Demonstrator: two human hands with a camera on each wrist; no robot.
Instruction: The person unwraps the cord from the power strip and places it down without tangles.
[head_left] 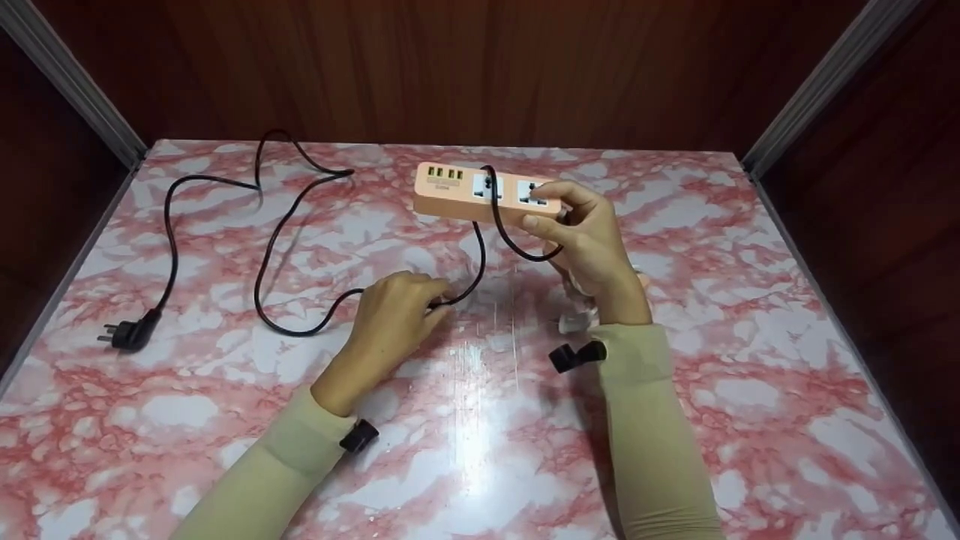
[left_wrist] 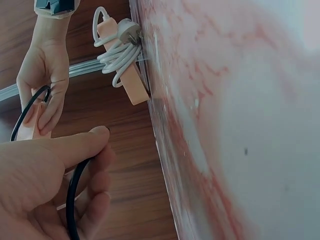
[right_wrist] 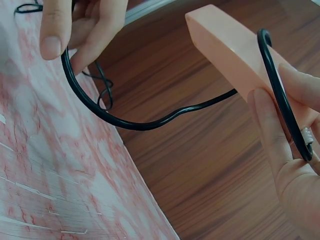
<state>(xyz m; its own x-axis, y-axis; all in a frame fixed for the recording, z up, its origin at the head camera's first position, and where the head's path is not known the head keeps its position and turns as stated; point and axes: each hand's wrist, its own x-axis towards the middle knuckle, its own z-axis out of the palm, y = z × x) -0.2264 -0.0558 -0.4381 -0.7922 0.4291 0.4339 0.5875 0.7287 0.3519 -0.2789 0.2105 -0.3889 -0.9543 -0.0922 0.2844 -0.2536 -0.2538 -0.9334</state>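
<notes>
In the head view my right hand (head_left: 596, 240) grips the right end of a peach power strip (head_left: 450, 206), thumb on its near side and fingers over the socket face. The strip is raised, with its USB ports and sockets showing. Its black cord (head_left: 498, 214) leaves the right end and loops once across the face. Lower and to the left, my left hand (head_left: 397, 311) pinches this cord between thumb and fingers; the left wrist view shows the cord (left_wrist: 75, 195) running through the curled fingers. From there the cord winds leftward over the table to a black plug (head_left: 133, 332).
A second peach strip (left_wrist: 134, 87), wrapped in its white cord (left_wrist: 117, 59) with a white plug (left_wrist: 129, 32), lies on the table behind my right wrist, mostly hidden in the head view. Dark wooden panels (head_left: 465, 67) wall the back and sides of the marbled table (head_left: 750, 450).
</notes>
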